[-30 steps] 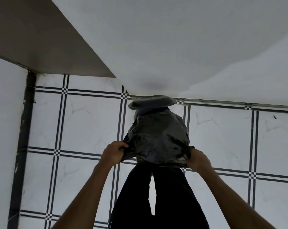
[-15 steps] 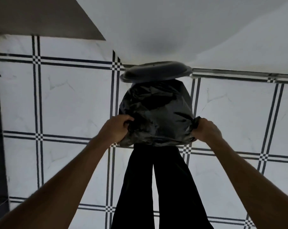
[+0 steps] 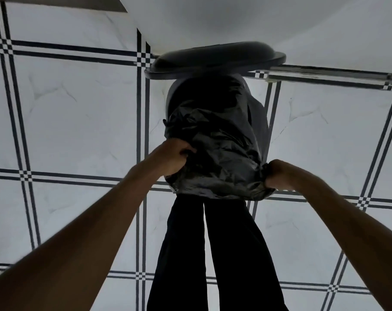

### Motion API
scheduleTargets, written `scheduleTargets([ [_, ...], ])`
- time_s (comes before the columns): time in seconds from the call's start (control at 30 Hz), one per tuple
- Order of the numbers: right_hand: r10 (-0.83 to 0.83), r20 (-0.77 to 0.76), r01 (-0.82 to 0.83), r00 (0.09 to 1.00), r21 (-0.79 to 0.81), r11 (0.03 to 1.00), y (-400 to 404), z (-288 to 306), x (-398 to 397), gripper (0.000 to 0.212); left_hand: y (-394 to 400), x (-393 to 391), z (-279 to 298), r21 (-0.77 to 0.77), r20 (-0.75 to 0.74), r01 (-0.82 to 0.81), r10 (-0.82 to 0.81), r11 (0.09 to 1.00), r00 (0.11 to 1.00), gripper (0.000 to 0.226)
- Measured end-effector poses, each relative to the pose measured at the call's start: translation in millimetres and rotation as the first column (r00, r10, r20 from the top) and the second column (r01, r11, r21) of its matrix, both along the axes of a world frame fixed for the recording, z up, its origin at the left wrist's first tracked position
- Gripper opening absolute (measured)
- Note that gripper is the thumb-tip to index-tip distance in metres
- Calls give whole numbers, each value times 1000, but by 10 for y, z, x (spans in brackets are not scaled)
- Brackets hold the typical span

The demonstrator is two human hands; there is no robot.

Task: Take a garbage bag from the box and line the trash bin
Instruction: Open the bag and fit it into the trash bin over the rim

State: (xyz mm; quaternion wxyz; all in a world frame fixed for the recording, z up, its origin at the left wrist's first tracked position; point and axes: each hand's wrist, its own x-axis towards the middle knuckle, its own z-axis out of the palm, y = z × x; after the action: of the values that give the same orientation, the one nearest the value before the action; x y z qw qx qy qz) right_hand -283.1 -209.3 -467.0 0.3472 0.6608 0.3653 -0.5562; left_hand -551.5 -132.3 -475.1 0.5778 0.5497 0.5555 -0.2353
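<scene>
A black garbage bag [image 3: 219,153] is draped over the mouth of a grey trash bin [image 3: 258,113] that stands on the tiled floor in front of me. The bin's dark lid [image 3: 215,59] stands raised behind it, against the wall. My left hand [image 3: 172,157] grips the bag's edge at the bin's left side. My right hand [image 3: 280,173] is closed on the bag's edge at the right side. The bag's middle sinks dark into the bin opening. The box of bags is not in view.
White floor tiles [image 3: 78,113] with black double lines surround the bin. A white wall [image 3: 235,19] rises right behind it. My dark trouser legs [image 3: 213,254] stand just below the bin, close to its near side.
The view has tilted down and moved closer, so bin and lid look larger. Both hands still hold the bag's edge and have pulled it lower around the rim.
</scene>
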Motion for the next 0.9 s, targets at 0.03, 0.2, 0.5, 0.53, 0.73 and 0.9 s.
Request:
scheduleTargets([
  [0.03,25,-24,-26,999,-44,999,13,22,-6,22,-40,14,-3,-30,2,28,-28,999,1000,40],
  [0.2,-11,-122,-1,993,-95,996,147,137,18,24,-178,3,-25,-14,-33,149,-149,989,988,39],
  [0.5,-290,-197,346,937,397,850,635,-89,110,47,149,-140,63,435,-144,17,51,900,988,40],
  [0.53,-293,-187,346,938,423,838,706,-120,97,49,201,-149,51,456,-129,-18,86,890,988,41],
  [0.73,-142,-14,127,990,545,829,979,-412,47,40,409,-87,-185,559,-86,-214,313,801,946,42],
  [0.9,7,71,-46,997,559,828,1010,-707,84,46,470,-69,-544,647,-53,-279,407,710,912,14],
])
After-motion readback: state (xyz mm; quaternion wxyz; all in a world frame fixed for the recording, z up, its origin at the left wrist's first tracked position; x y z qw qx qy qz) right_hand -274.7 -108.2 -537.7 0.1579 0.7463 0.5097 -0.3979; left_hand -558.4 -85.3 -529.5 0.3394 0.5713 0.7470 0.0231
